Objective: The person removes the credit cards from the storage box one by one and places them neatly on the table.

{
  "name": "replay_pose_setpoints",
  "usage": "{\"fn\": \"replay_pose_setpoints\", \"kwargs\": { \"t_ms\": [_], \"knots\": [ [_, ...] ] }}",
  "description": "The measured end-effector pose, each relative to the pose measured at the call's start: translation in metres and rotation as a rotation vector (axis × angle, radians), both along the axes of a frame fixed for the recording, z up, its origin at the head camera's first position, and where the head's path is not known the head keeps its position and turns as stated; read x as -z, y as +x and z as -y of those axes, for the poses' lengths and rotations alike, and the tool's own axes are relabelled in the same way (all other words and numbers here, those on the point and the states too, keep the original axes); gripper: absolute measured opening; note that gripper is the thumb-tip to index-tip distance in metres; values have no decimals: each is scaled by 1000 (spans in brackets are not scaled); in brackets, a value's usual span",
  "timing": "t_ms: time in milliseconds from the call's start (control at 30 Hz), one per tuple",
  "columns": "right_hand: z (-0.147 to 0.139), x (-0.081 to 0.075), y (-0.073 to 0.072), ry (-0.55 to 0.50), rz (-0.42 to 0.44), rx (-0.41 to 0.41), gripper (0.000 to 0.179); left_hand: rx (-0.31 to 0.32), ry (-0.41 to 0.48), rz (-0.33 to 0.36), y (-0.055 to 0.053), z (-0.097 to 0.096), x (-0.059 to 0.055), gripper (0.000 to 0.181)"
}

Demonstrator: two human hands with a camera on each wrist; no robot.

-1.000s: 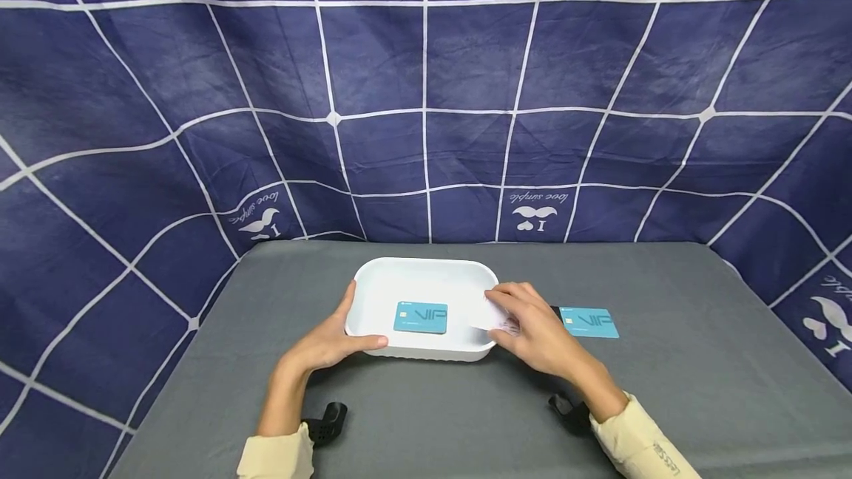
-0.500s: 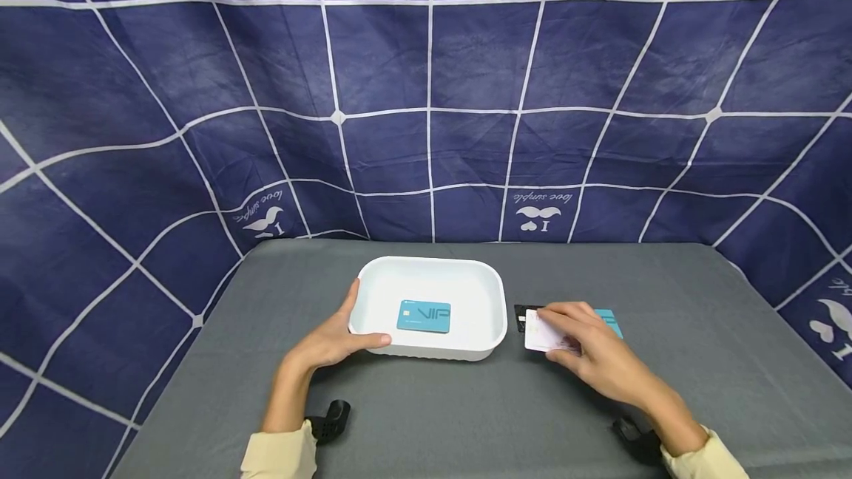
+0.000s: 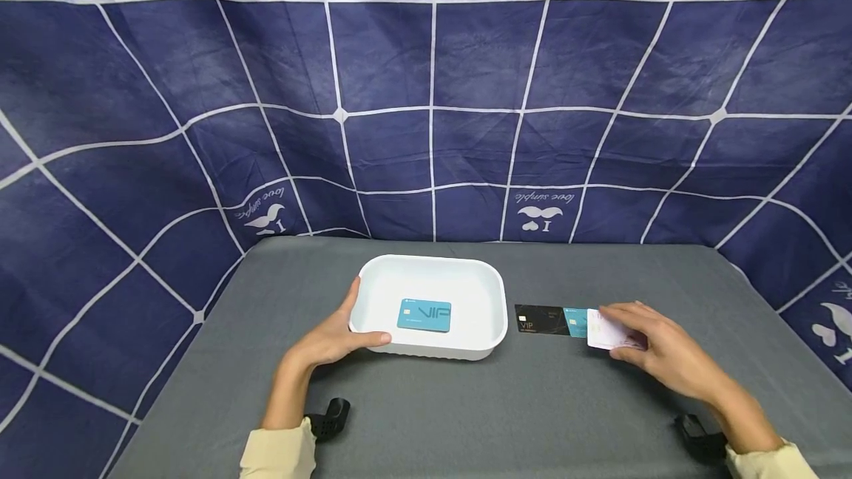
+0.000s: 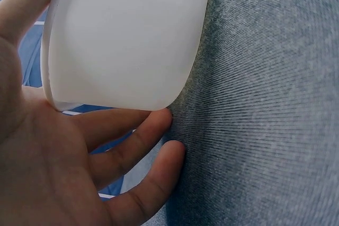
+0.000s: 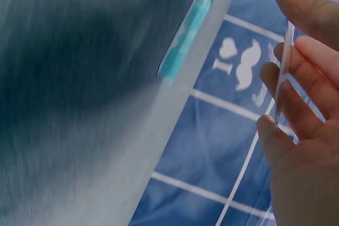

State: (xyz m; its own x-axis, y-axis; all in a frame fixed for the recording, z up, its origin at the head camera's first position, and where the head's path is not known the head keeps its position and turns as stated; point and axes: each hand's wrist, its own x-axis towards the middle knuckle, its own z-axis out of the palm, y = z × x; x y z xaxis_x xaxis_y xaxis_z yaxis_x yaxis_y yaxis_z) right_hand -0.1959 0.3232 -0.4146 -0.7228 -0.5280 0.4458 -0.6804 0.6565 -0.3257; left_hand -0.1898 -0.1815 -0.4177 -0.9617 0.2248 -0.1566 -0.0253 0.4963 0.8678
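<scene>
My left hand (image 3: 330, 340) grips the left end of a white plastic tray (image 3: 494, 300), thumb along its near rim. In the left wrist view, fingers (image 4: 153, 183) lie against the tray wall (image 4: 127, 41). A blue VIP card (image 3: 424, 315) lies flat inside the tray. My right hand (image 3: 665, 350) pinches a pale pink-white card (image 3: 604, 331) by its edges. The right wrist view shows this card (image 5: 285, 72) edge-on between thumb and fingers, raised over the table. Below it is a second blue card (image 3: 575, 322), partly covered, alongside a black VIP card (image 3: 542, 320).
A grey cloth-covered table (image 3: 426, 420) bears everything. Behind it and at both sides hangs a dark blue curtain (image 3: 479, 146) with white grid lines. Black wrist cameras (image 3: 329, 420) sit at both wrists.
My right hand has carried the pale card from over the tray's right end rightward, past the black card, to above the second blue card. The left hand stays on the tray.
</scene>
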Motion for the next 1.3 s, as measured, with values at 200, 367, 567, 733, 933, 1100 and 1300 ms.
{"fn": "replay_pose_setpoints", "kwargs": {
  "t_ms": [200, 367, 567, 733, 933, 1100, 1300],
  "knots": [
    [-23, 1, -5, 14, 17, 44, 61, 0, 0, 3, 0, 0, 1, 124],
    [-38, 9, -6, 54, 46, 99, 57, -1, -1, 0, 0, 0, 2, 123],
    [-54, 19, -11, 75, 38, 105, 56, -2, -8, 2, 1, -1, 1, 124],
    [-62, 24, -16, 137, 13, 120, 57, 2, -5, 0, -1, 0, 1, 123],
    [-64, 24, -25, 212, 65, 125, 55, 6, -5, -1, -1, -1, 0, 124],
    [-66, 26, -33, 193, 116, 100, 51, 8, -2, -8, -1, -1, 1, 123],
    [-69, 30, -39, 138, 147, 36, 47, -5, -16, 0, 0, -1, -1, 125]
  ]
}}
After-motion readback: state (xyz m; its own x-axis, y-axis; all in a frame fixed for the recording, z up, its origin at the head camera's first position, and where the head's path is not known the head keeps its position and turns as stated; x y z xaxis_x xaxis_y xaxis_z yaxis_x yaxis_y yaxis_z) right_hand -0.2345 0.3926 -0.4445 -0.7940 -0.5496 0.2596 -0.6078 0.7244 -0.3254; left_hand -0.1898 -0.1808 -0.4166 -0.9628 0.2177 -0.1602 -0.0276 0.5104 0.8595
